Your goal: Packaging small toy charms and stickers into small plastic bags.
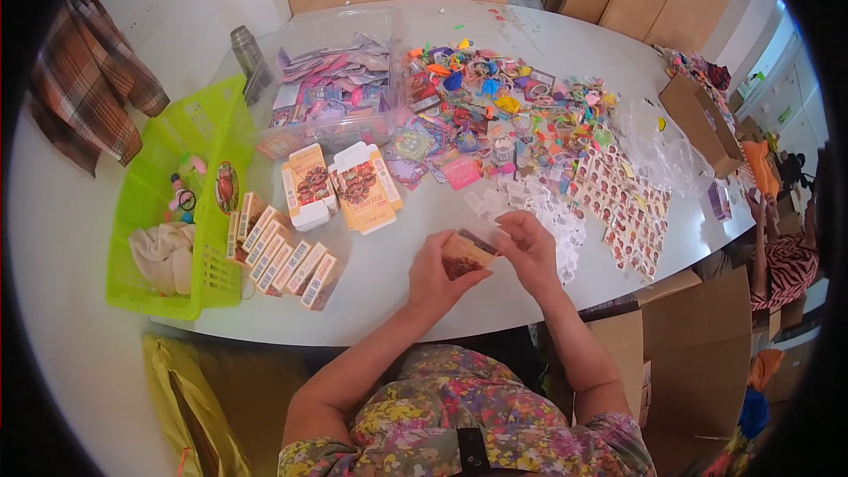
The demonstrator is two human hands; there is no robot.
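Note:
Over the table's near edge, my left hand (pixel 431 281) grips a small printed cardboard box (pixel 466 253), thumb along its lower side. My right hand (pixel 531 256) is at the box's right end, fingers bent and thumb at its edge; whether a small piece is also pinched there is too fine to tell. Just beyond lie white printed slips (pixel 552 216) in a loose heap. To the left, flattened orange-and-white cartons (pixel 365 190) lie by a clear bin. Several filled small boxes (pixel 281 258) stand in a slanting row beside the green basket.
A lime-green basket (pixel 216 256) holding a cloth stands at left. Behind the cartons is a clear plastic bin (pixel 395 79) of packets. Colourful trinkets (pixel 508 106) spread across the middle; sticker sheets (pixel 632 212) lie at right. An open cardboard box (pixel 698 344) sits below the table's right edge.

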